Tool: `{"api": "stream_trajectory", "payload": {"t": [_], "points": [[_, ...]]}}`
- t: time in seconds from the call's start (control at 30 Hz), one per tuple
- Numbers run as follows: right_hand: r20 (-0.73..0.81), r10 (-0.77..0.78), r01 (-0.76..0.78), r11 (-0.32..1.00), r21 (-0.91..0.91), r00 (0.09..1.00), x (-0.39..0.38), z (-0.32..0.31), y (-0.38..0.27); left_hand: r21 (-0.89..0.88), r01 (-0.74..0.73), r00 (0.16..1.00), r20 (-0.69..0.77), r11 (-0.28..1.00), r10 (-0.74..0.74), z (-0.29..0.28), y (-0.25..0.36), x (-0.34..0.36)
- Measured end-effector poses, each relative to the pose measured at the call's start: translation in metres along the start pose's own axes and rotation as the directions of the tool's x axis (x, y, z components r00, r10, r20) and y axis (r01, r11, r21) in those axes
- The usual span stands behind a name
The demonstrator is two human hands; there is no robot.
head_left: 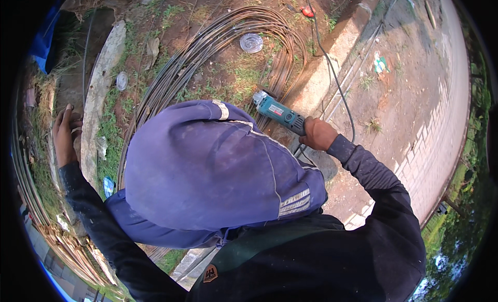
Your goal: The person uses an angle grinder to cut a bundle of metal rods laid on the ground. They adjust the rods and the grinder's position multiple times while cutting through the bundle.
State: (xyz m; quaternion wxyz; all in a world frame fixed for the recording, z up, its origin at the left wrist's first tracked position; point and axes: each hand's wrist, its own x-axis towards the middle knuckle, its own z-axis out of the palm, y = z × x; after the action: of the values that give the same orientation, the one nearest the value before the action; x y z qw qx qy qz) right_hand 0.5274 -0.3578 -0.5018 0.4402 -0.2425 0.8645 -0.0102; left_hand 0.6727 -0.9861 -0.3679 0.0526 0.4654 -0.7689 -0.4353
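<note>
My right hand (318,133) is wrapped round the rear body of a teal angle grinder (279,112). The tool's grey head points up and left, beside the coil of thin steel rods (228,24); I cannot make out whether its disc touches a rod. A few faint orange specks show below the grinder. Out at the far left, my left hand (66,133) is raised with nothing in it, fingers stretched and slightly bent, near a long concrete kerb (104,89). My bent leg in blue trousers hides part of the coil.
A black cable (338,79) runs across a second concrete kerb (332,63) on the right. Clear round plastic lids (251,43) and a red scrap (307,11) lie on the ground. More long rods (36,188) lie at the left, and paving (425,141) stretches along the right.
</note>
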Motion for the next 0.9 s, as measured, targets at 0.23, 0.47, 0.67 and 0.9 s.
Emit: {"api": "stream_trajectory", "payload": {"t": [0.23,0.47,0.67,0.9], "points": [[0.003,0.028,-0.028,0.999,0.016,1.000,0.008,0.000,-0.006,-0.022,-0.011,1.000,0.004,1.000,0.011,-0.003,-0.001,-0.001],[-0.022,-0.083,0.083,0.997,-0.006,0.996,0.014,0.004,-0.006,-0.010,-0.013,1.000,-0.021,1.000,0.013,-0.006,0.003,-0.007],[-0.032,-0.097,0.096,0.995,-0.033,0.995,0.015,0.011,0.005,0.000,-0.001,1.000,-0.011,1.000,0.001,-0.005,0.002,-0.006],[0.013,-0.055,0.055,0.998,0.008,0.998,0.004,-0.006,0.000,-0.027,-0.022,1.000,-0.007,0.999,0.021,-0.010,0.000,-0.005]]}}
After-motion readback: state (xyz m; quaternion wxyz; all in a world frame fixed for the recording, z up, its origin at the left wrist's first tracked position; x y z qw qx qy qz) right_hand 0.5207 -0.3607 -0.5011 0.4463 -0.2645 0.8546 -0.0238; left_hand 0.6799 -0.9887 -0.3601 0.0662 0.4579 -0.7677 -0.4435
